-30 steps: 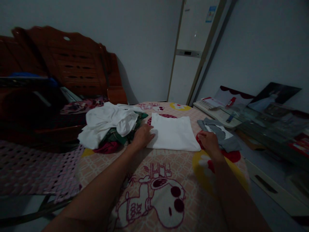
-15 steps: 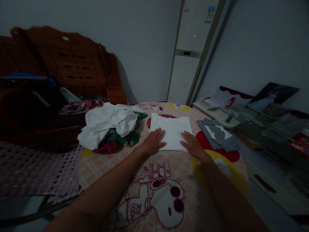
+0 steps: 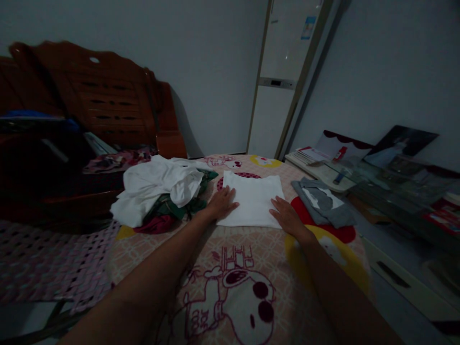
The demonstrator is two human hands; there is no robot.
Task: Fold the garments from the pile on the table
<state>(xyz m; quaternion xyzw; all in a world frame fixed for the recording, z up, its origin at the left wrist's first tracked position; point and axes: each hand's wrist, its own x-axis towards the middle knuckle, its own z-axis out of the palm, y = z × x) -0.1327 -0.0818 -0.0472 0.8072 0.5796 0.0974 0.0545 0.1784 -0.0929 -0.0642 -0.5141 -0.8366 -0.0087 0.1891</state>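
Observation:
A white garment (image 3: 253,200), folded into a flat rectangle, lies on the patterned tablecloth (image 3: 273,258) in front of me. My left hand (image 3: 222,203) rests on its left edge, fingers stretched out. On the right edge lies my right hand (image 3: 286,213), also flat with its fingers apart. Neither hand grips the cloth. Left of the garment is a loose heap with a white cloth (image 3: 154,184) on top, and a green cloth (image 3: 163,207) and a dark red cloth (image 3: 157,224) beneath. To the right sits a folded grey garment (image 3: 325,202) with a white patch.
A wooden bench (image 3: 108,105) with items on it stands at the left, behind a woven pink seat (image 3: 53,258). Against the back wall rises a tall white cabinet-like unit (image 3: 273,115). A glass-topped stand (image 3: 388,182) holding papers and pictures runs along the right.
My left hand has slid left and slightly upward, from over the white garment to its left edge. The right hand stays nearly in place. The whole view has shifted slightly.

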